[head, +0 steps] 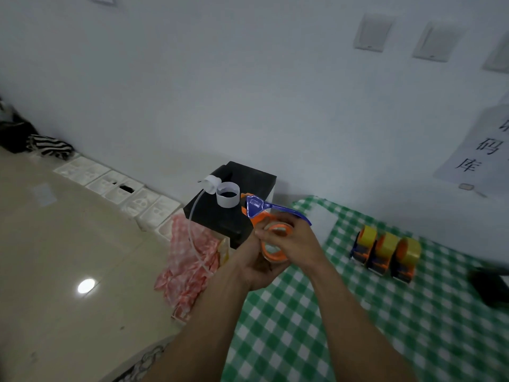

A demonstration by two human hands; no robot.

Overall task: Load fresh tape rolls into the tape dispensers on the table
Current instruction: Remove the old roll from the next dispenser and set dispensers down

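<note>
Glossy plastic noted on held dispenser, blue guard translucent. Plastic bodies, shiny tape seen on three loaded dispensers. Smooth sheen on checked tablecloth. Polished gloss on floor tiles, lamp reflected. Matt: black box, paper wall notice.

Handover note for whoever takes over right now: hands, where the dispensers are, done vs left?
Left hand: grips the orange-and-blue dispenser from below, at the table's near-left edge.
Right hand: fingers curled on the roll at that dispenser's wheel. I cannot tell whether it is seated.
Done, by the look of it: three dispensers stand in a row on the checked table, each carrying a yellow roll.
Left: likely finish seating this roll, then set the dispenser down by the row.
</note>
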